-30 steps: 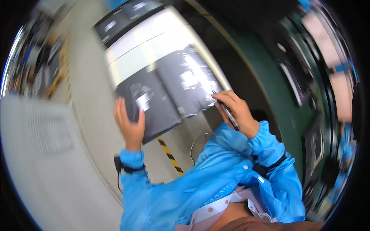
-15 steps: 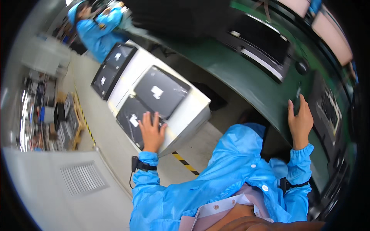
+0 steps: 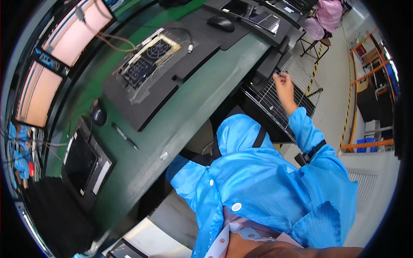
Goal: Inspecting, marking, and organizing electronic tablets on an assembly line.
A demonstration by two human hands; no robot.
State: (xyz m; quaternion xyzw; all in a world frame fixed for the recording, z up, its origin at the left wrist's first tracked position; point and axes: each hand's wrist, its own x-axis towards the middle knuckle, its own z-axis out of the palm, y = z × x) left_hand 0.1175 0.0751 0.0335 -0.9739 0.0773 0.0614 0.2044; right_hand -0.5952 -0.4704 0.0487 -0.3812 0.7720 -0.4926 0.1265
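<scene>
My right hand (image 3: 285, 89) reaches out over a wire rack (image 3: 297, 77) beside the bench, its fingers curled and pressed together. The fingertips are at the edge of a black flat slab (image 3: 266, 69) above the rack; whether they grip it is hard to make out. My left hand is out of sight, and only blue sleeve fabric (image 3: 185, 178) shows on that side. A pen (image 3: 124, 136) lies on the green bench (image 3: 163, 124), and a black panel (image 3: 161, 94) bears a taped metal-edged part (image 3: 148, 60).
Two mice (image 3: 98, 112) (image 3: 220, 24) and a dark-screened device (image 3: 81, 159) are on the bench. Lit monitors (image 3: 77, 30) line its left side. A white box (image 3: 155, 241) stands at the lower left. A person in pink (image 3: 329, 17) sits at far right, near orange shelving (image 3: 365, 144).
My view has swung to the right. My left hand was spread on a dark laptop-like panel and has left view. My right hand moved from beside the pen to the wire rack.
</scene>
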